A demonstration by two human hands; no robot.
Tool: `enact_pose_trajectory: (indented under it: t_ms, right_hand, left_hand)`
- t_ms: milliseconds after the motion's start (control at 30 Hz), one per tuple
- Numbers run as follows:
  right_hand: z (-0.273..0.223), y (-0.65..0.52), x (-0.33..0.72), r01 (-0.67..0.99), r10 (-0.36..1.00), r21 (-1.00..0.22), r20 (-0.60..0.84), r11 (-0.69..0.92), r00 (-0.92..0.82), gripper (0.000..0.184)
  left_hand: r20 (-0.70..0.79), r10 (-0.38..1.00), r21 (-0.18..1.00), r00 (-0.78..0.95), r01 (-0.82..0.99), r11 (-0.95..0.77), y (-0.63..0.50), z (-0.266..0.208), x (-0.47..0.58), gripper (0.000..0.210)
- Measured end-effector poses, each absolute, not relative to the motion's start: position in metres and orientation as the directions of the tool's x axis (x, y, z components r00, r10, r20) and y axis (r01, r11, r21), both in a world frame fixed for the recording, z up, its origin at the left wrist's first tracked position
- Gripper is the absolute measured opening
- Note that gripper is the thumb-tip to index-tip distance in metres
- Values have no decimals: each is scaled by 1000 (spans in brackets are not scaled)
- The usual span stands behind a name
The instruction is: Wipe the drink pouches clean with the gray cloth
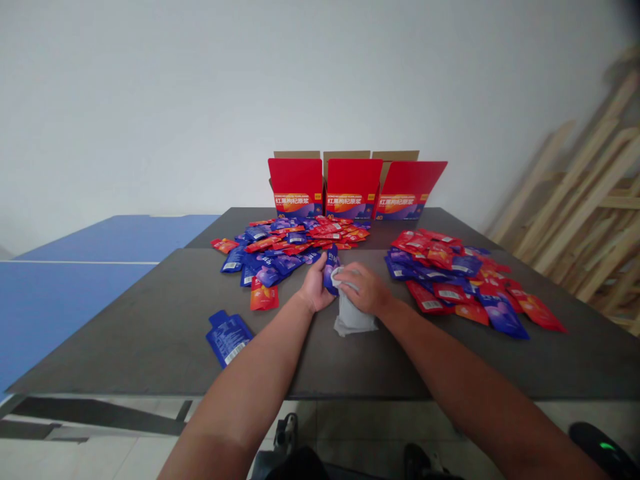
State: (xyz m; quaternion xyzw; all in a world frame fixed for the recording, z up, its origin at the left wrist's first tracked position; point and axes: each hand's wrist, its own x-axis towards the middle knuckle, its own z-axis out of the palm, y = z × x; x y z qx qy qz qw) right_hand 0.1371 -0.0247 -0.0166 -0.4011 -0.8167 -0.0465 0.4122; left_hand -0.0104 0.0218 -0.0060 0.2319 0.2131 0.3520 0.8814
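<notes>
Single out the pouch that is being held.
The blue pouch in the left hand, just beside the white cloth in the right hand; the other visible pouches lie loose or piled on the table.

The dark grey tabletop (150,340) carries three open red goji-puree cartons (351,180) at the back, a left heap (300,243) and a right heap (453,273) of red and blue pouches, and one separate blue pouch (227,335) at front left.

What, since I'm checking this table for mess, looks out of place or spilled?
Mainly the lone blue pouch: it lies aslant, apart from the left heap and right heap of pouches, partly hidden by the left forearm. No spilled liquid shows.
</notes>
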Motion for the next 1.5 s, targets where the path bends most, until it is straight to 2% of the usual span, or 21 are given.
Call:
enact_pose_trajectory:
  t_ms: [133,300,467,667,833,1000,1167,1267,1367,1500]
  right_hand:
    - [-18,-31,125,639,552,-161,684,752,-477,19]
    - [-17,-32,121,669,570,-182,705,721,-422,20]
    - [-19,-28,123,706,623,-304,743,640,-245,21]
    - [-20,-17,130,732,582,-427,812,531,52,21]
    - [-22,-6,139,712,576,-563,771,419,271,23]
    - [-28,5,149,649,621,-676,685,349,380,28]
    - [-30,13,160,527,725,-814,514,244,459,31]
    - [-28,13,162,472,765,-860,433,192,478,32]
    - [-24,10,162,493,749,-846,459,204,478,33]
    - [-19,3,158,572,696,-757,595,317,402,30]
  left_hand:
    - [-243,678,568,693,-466,679,20,-9,-9,49]
    - [-227,669,595,708,-443,670,21,-13,-8,36]
    - [-271,632,643,727,-352,680,18,-14,-1,31]
    - [-257,684,743,682,-313,592,10,-13,4,28]
    - [-197,649,763,735,-301,573,9,-14,4,34]
    - [-173,641,788,748,-285,545,10,-12,2,30]
    - [-180,580,714,794,-300,632,13,-8,-8,24]
    - [-155,588,636,794,-375,674,17,-6,-13,26]
    - [-139,668,567,731,-495,659,22,-3,-16,27]
    - [-182,862,512,474,-703,494,29,1,-15,8]
